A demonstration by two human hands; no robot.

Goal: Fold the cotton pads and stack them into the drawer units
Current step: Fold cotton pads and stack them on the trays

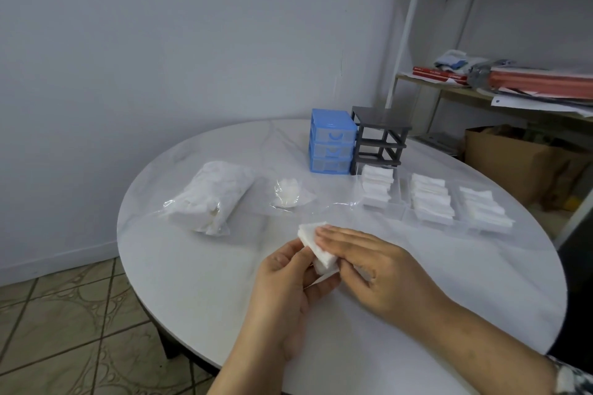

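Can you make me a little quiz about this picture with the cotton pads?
1. True or false: the blue drawer unit stands right beside the grey frame.
2. What do both hands hold? A) a book B) a cotton pad C) a bag
3. How many clear drawers of folded pads lie on the table?

Key: 1 true. 2 B: the left hand and right hand hold it together. 3 three.
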